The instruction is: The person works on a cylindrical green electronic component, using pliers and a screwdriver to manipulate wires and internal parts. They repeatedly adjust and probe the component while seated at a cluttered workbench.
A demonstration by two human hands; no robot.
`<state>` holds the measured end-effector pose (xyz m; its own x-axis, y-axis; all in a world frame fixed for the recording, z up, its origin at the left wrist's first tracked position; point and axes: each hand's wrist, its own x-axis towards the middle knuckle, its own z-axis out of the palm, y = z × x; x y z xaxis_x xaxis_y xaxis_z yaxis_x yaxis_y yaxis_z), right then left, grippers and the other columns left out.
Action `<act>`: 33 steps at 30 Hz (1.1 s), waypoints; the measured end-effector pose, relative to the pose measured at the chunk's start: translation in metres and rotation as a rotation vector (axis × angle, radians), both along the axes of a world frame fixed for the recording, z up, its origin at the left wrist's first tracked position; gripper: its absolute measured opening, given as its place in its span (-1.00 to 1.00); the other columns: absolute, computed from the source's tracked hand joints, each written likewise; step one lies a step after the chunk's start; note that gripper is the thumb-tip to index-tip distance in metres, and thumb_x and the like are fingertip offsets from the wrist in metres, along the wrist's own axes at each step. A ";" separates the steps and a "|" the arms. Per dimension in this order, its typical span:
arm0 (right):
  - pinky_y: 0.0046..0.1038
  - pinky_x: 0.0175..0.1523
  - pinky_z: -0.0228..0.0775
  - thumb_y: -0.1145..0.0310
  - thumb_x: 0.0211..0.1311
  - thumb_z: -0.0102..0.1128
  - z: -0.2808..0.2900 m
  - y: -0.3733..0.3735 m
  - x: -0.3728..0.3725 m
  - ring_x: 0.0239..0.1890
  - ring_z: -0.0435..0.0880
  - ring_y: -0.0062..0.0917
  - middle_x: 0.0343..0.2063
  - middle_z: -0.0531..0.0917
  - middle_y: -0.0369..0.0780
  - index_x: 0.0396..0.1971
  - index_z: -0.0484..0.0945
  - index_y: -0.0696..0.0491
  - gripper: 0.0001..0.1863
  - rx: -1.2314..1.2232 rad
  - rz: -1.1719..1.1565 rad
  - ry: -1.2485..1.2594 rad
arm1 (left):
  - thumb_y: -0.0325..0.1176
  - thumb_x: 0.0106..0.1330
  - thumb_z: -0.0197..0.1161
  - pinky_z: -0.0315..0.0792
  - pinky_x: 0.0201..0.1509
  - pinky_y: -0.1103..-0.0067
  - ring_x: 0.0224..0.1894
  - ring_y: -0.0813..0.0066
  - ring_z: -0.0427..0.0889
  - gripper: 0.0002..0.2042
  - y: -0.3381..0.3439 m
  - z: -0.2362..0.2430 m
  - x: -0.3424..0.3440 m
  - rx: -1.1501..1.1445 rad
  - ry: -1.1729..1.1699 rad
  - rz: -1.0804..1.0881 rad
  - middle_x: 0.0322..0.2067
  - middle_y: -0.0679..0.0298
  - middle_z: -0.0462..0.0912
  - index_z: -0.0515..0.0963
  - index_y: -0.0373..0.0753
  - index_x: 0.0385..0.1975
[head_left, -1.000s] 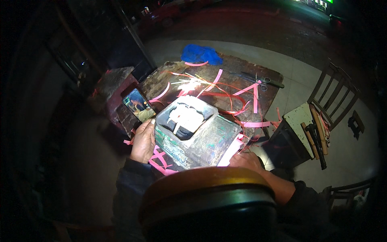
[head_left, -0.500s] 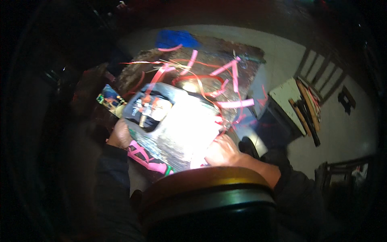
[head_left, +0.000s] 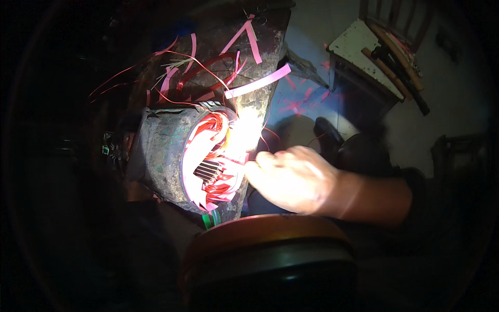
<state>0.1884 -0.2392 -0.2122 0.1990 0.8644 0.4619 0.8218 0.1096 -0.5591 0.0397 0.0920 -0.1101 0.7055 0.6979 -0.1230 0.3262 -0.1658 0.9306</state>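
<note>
A grey, worn motor housing [head_left: 163, 151] lies on its side on a dark workbench, its round open end facing right. Inside that end are red wire coils [head_left: 215, 125], pink insulating paper [head_left: 200, 148] and a dark slotted core [head_left: 207, 170]. My right hand [head_left: 291, 177] is just right of the opening, fingers curled together near the paper at the rim. Glare and the hand's angle hide whatever the fingertips hold, if anything. In the dark beside the housing's lower left, a dim patch seems to be my left hand [head_left: 139, 191]; its fingers cannot be made out.
Pink strips [head_left: 259, 82] and loose red wires lie across the bench [head_left: 275, 31]. At right, a pale-topped stool [head_left: 353, 44] carries wooden-handled tools [head_left: 397, 57]. More pink scraps [head_left: 293, 106] are on the floor. A dark round object with an orange rim [head_left: 270, 226] blocks the lower middle.
The motor housing has turned: its connection box faced up before, and now the wound open end shows. My right hand is now clear of the housing's glare. The whole view has shifted.
</note>
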 end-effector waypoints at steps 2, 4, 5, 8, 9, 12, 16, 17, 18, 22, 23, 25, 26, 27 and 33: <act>-0.18 -0.43 0.61 0.39 0.45 0.11 -0.011 0.032 -0.002 -0.53 0.72 -0.24 -0.46 0.67 -0.09 -0.15 0.60 0.12 -0.85 0.190 0.038 0.125 | -0.35 0.58 0.30 0.66 0.09 0.48 -0.05 0.38 0.80 -0.67 -0.001 0.002 0.001 0.027 0.012 0.009 0.00 0.11 0.81 0.59 -0.38 0.22; -0.20 -0.44 0.60 0.40 0.43 0.11 -0.018 0.068 -0.009 -0.56 0.71 -0.28 -0.54 0.67 -0.09 -0.19 0.62 0.13 -0.85 0.113 -0.008 -0.058 | -0.35 0.58 0.29 0.66 0.09 0.47 -0.05 0.37 0.80 -0.66 -0.001 0.004 0.002 0.049 0.021 0.017 0.00 0.10 0.80 0.59 -0.38 0.23; -0.22 -0.44 0.60 0.40 0.42 0.12 -0.021 0.079 -0.012 -0.57 0.71 -0.29 -0.55 0.67 -0.10 -0.19 0.62 0.13 -0.85 0.181 -0.067 -0.103 | -0.35 0.58 0.29 0.66 0.09 0.47 -0.05 0.37 0.80 -0.66 -0.001 0.006 0.002 0.063 0.027 0.020 0.00 0.10 0.80 0.58 -0.38 0.24; -0.26 -0.46 0.59 0.40 0.38 0.15 -0.024 0.099 -0.018 -0.59 0.71 -0.31 -0.57 0.68 -0.12 -0.22 0.62 0.13 -0.86 0.249 -0.142 -0.123 | -0.35 0.59 0.29 0.66 0.10 0.46 -0.05 0.36 0.80 -0.65 -0.002 0.010 0.002 0.097 0.044 0.036 0.00 0.09 0.80 0.57 -0.38 0.25; -0.27 -0.47 0.59 0.40 0.37 0.16 -0.025 0.100 -0.018 -0.59 0.71 -0.31 -0.57 0.69 -0.13 -0.23 0.62 0.13 -0.87 0.297 -0.147 -0.090 | -0.34 0.59 0.29 0.66 0.10 0.46 -0.05 0.36 0.80 -0.65 -0.002 0.011 0.002 0.105 0.051 0.042 0.00 0.09 0.80 0.57 -0.38 0.25; -0.28 -0.47 0.59 0.37 0.35 0.18 -0.031 0.093 -0.014 -0.58 0.72 -0.31 -0.56 0.69 -0.14 -0.23 0.62 0.11 -0.86 0.285 -0.082 -0.059 | -0.34 0.59 0.28 0.66 0.10 0.45 -0.04 0.35 0.80 -0.64 -0.003 0.016 0.002 0.136 0.058 0.059 0.00 0.08 0.80 0.56 -0.38 0.26; -0.30 -0.47 0.58 0.36 0.35 0.24 -0.050 0.062 -0.009 -0.52 0.74 -0.33 -0.54 0.68 -0.15 -0.30 0.64 0.08 -0.88 0.387 -0.050 0.032 | -0.34 0.59 0.28 0.66 0.10 0.44 -0.04 0.34 0.80 -0.63 -0.004 0.019 0.000 0.169 0.059 0.073 0.00 0.07 0.80 0.55 -0.38 0.28; -0.31 -0.47 0.58 0.36 0.36 0.26 -0.055 0.044 -0.008 -0.52 0.73 -0.32 -0.51 0.68 -0.14 -0.29 0.65 0.08 -0.89 0.406 -0.099 -0.018 | -0.34 0.59 0.27 0.66 0.10 0.44 -0.04 0.34 0.80 -0.63 -0.004 0.020 -0.001 0.179 0.058 0.076 0.00 0.07 0.80 0.54 -0.38 0.28; -0.32 -0.47 0.57 0.37 0.37 0.29 -0.061 0.022 -0.006 -0.52 0.72 -0.32 -0.47 0.69 -0.14 -0.28 0.65 0.07 -0.90 0.424 -0.147 -0.070 | -0.34 0.60 0.27 0.66 0.11 0.44 -0.04 0.34 0.80 -0.63 -0.003 0.020 -0.001 0.186 0.055 0.077 0.00 0.07 0.80 0.54 -0.38 0.29; -0.28 -0.32 0.55 0.34 0.42 0.36 -0.072 -0.081 0.005 -0.41 0.70 -0.33 -0.35 0.68 -0.16 -0.23 0.65 0.06 -0.88 0.018 -0.205 0.001 | -0.34 0.60 0.27 0.67 0.11 0.43 -0.03 0.32 0.81 -0.62 -0.003 0.020 -0.005 0.211 0.048 0.086 0.01 0.06 0.80 0.53 -0.38 0.30; -0.27 -0.30 0.54 0.32 0.44 0.37 -0.073 -0.107 0.012 -0.41 0.69 -0.33 -0.35 0.67 -0.17 -0.22 0.64 0.06 -0.86 -0.091 -0.205 0.088 | -0.34 0.60 0.26 0.67 0.11 0.42 -0.03 0.32 0.81 -0.62 -0.003 0.020 -0.005 0.220 0.043 0.093 0.01 0.05 0.80 0.52 -0.38 0.31; -0.27 -0.35 0.48 0.27 0.47 0.40 -0.076 -0.140 0.020 -0.50 0.65 -0.33 -0.40 0.65 -0.18 -0.28 0.64 0.06 -0.82 -0.034 -0.204 0.204 | -0.34 0.60 0.26 0.67 0.11 0.42 -0.03 0.32 0.81 -0.61 -0.003 0.019 -0.006 0.231 0.040 0.097 0.01 0.05 0.80 0.52 -0.38 0.31; -0.24 -0.34 0.48 0.26 0.46 0.40 -0.076 -0.150 0.018 -0.48 0.65 -0.33 -0.41 0.64 -0.18 -0.30 0.63 0.05 -0.80 -0.078 -0.180 0.219 | -0.34 0.60 0.26 0.67 0.11 0.42 -0.03 0.31 0.81 -0.61 -0.004 0.020 -0.007 0.241 0.035 0.102 0.01 0.04 0.80 0.51 -0.38 0.32; -0.24 -0.34 0.47 0.29 0.44 0.42 -0.077 -0.156 0.015 -0.48 0.65 -0.32 -0.42 0.63 -0.18 -0.31 0.62 0.05 -0.81 -0.075 -0.176 0.220 | -0.34 0.60 0.26 0.67 0.11 0.41 -0.03 0.31 0.81 -0.61 -0.005 0.019 -0.007 0.247 0.033 0.106 0.01 0.04 0.80 0.51 -0.38 0.32; -0.31 -0.42 0.50 0.42 0.33 0.51 -0.084 -0.160 0.013 -0.46 0.68 -0.35 -0.45 0.62 -0.21 -0.34 0.62 0.07 -0.83 0.022 -0.246 0.170 | -0.34 0.61 0.25 0.67 0.12 0.40 -0.02 0.29 0.81 -0.59 -0.004 0.013 -0.013 0.290 0.011 0.136 0.01 0.03 0.79 0.49 -0.38 0.34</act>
